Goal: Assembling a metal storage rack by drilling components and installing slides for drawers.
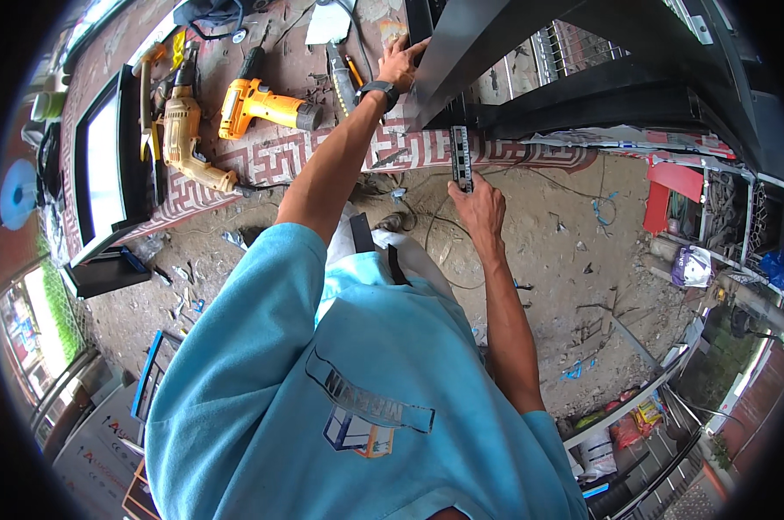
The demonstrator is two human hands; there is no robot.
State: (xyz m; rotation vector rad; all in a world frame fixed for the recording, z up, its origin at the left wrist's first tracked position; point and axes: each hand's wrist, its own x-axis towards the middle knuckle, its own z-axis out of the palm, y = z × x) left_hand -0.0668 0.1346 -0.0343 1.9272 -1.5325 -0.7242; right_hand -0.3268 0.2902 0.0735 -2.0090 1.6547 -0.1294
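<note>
My left hand (398, 66), with a dark watch on the wrist, reaches to the far edge of the patterned bench. Its fingers are stretched out and touch a black metal bar (420, 24). Closer to my body, my right hand (480, 206) pinches the near end of a narrow black-and-silver slotted strip (461, 156). That strip points away from me and meets the black metal frame (470, 61) that slants over the bench. What joins them there is hidden. Left of my left hand lie a utility knife (340, 80) and a pencil (355, 71).
A yellow-orange cordless drill (266, 107) and a tan corded drill (184, 139) lie on the bench (271, 156). A black-framed panel (106, 165) leans at its left end. Loose cable (440, 221) and scraps litter the dirt floor; a cluttered rack (743, 208) stands right.
</note>
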